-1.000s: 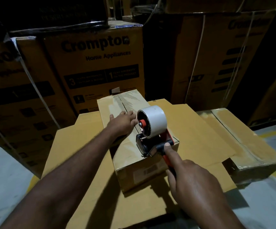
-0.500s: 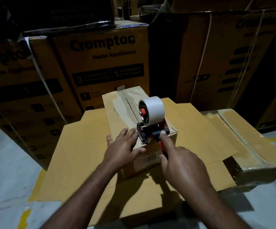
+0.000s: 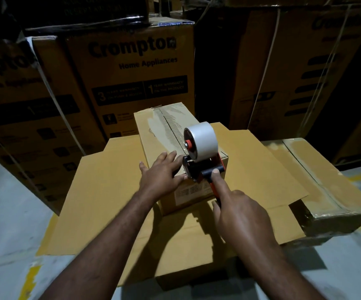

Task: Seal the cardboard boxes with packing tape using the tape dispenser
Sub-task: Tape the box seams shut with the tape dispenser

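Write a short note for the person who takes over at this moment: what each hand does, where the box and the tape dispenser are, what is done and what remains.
Left hand: open, flat on top of the small box, by its near end.
Right hand: grips the tape dispenser by its handle, forefinger stretched forward.
The dispenser sits at the near end of the top seam; the small box stands on a large box with open flaps.
Done: the box at right looks taped; tape on this seam is hard to make out.
Left, probably: draw tape over the near edge, cut, press down.
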Action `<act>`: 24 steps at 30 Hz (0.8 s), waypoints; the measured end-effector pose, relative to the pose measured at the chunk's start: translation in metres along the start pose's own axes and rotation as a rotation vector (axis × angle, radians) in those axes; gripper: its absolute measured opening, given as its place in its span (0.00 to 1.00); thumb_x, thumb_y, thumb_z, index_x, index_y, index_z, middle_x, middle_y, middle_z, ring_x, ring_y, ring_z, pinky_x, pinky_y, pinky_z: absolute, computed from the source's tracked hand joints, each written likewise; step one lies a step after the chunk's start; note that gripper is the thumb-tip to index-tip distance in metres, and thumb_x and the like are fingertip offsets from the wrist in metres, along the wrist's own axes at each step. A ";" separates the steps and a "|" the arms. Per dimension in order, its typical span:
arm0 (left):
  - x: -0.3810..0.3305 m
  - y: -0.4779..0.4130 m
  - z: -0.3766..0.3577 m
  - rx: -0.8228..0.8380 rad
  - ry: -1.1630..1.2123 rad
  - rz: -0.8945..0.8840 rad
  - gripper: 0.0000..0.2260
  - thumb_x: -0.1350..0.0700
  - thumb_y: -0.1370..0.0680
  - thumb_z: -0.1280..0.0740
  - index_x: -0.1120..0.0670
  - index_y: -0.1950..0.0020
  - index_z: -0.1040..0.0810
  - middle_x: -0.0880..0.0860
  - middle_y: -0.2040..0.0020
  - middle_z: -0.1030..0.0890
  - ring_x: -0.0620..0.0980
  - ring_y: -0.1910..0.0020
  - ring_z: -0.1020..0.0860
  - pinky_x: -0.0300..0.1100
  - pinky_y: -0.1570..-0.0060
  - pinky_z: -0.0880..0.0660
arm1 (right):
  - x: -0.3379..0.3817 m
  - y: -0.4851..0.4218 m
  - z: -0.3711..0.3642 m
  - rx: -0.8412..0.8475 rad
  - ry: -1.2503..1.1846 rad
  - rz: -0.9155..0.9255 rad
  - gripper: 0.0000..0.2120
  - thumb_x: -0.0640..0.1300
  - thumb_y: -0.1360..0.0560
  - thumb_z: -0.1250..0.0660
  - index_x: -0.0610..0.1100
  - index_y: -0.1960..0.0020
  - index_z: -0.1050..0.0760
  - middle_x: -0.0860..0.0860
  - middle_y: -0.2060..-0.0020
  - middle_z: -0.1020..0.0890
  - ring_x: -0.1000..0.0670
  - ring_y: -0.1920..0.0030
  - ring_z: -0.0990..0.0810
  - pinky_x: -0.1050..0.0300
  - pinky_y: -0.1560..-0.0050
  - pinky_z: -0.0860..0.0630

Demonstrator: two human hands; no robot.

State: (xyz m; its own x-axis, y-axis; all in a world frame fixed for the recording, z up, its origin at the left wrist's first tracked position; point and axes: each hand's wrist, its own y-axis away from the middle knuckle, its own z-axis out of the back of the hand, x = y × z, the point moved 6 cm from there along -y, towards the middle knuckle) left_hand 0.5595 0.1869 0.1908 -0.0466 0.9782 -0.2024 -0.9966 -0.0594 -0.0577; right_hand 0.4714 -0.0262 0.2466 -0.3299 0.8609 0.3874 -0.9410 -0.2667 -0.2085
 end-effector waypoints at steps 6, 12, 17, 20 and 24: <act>-0.017 -0.001 0.004 0.062 -0.234 -0.150 0.27 0.36 0.17 0.47 0.38 0.19 0.48 0.42 0.17 0.55 0.49 0.18 0.55 0.81 0.33 0.61 | -0.011 0.017 -0.003 0.001 0.017 -0.026 0.34 0.55 0.18 0.45 0.60 0.23 0.65 0.53 0.53 0.24 0.56 0.62 0.25 0.60 0.62 0.22; -0.017 -0.005 0.004 0.118 -0.198 -0.118 0.25 0.40 0.16 0.43 0.38 0.20 0.47 0.42 0.17 0.53 0.55 0.18 0.52 0.72 0.34 0.33 | -0.012 0.030 -0.009 0.033 0.009 -0.040 0.34 0.56 0.17 0.46 0.61 0.24 0.68 0.54 0.52 0.25 0.57 0.62 0.27 0.65 0.66 0.29; -0.007 -0.013 0.012 0.196 -0.206 -0.131 0.28 0.41 0.17 0.41 0.39 0.19 0.48 0.45 0.17 0.52 0.58 0.19 0.51 0.67 0.33 0.31 | -0.018 0.040 -0.022 0.103 -0.045 -0.078 0.34 0.56 0.17 0.47 0.62 0.24 0.68 0.55 0.53 0.27 0.58 0.61 0.26 0.64 0.62 0.28; -0.018 -0.012 0.014 0.289 -0.278 -0.176 0.36 0.43 0.20 0.34 0.41 0.18 0.51 0.46 0.17 0.54 0.56 0.19 0.53 0.76 0.31 0.43 | -0.021 0.035 -0.029 0.096 -0.039 -0.105 0.32 0.57 0.17 0.48 0.61 0.23 0.67 0.53 0.50 0.25 0.56 0.59 0.25 0.63 0.60 0.25; -0.046 -0.006 0.010 0.186 -0.217 -0.355 0.34 0.46 0.24 0.32 0.49 0.20 0.38 0.52 0.18 0.43 0.50 0.20 0.48 0.67 0.24 0.53 | -0.019 0.033 -0.036 0.105 0.000 -0.091 0.33 0.54 0.16 0.48 0.59 0.23 0.68 0.51 0.49 0.25 0.54 0.60 0.26 0.61 0.62 0.26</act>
State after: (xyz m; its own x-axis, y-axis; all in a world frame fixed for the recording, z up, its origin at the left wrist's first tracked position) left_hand 0.5673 0.1438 0.2103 0.3068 0.9517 0.0084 -0.9478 0.3047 0.0939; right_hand 0.4495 -0.0358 0.2003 -0.2427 0.8835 0.4008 -0.9698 -0.2312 -0.0775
